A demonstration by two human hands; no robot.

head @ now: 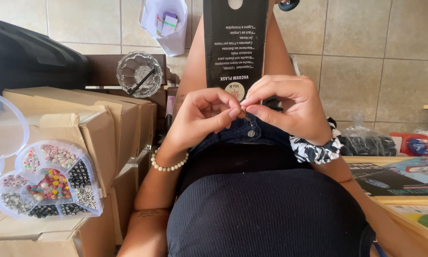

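The left hand (202, 116) and the right hand (285, 109) meet in front of the person's waist, fingertips touching at the centre of the view. A small brownish piece (243, 114) sits between the two sets of fingers. The right thumb and forefinger are pressed together on it from 3 o'clock; the left thumb and forefinger close on it from 9 o'clock. The remaining fingers of both hands are curled inward. The piece is too small to identify, and its long axis and heading cannot be determined.

A white bead bracelet (168, 164) circles the left wrist. A black-and-white patterned scrunchie (314, 150) circles the right wrist.

A tall black carton (235, 43) lies along the person's lap at 12 o'clock from the hands, its long axis running from 6 to 12 o'clock.

Containers:
- At 8 o'clock from the hands, a clear heart-shaped bead box (47, 183) rests on cardboard boxes (95, 128), lid open. Its compartments hold sorted beads: multicoloured in the centre, black at the right and lower edges, silver at lower right and lower left, pale patterned ones along the top.
- At 10 o'clock, a cut-glass bowl (139, 74) holds a thin dark stick.
- At 11 o'clock, a white plastic bag (166, 24) on the tiled floor holds small coloured packs.

At 4 o'clock, flat printed packages (394, 178) lie on a wooden counter (413, 231).
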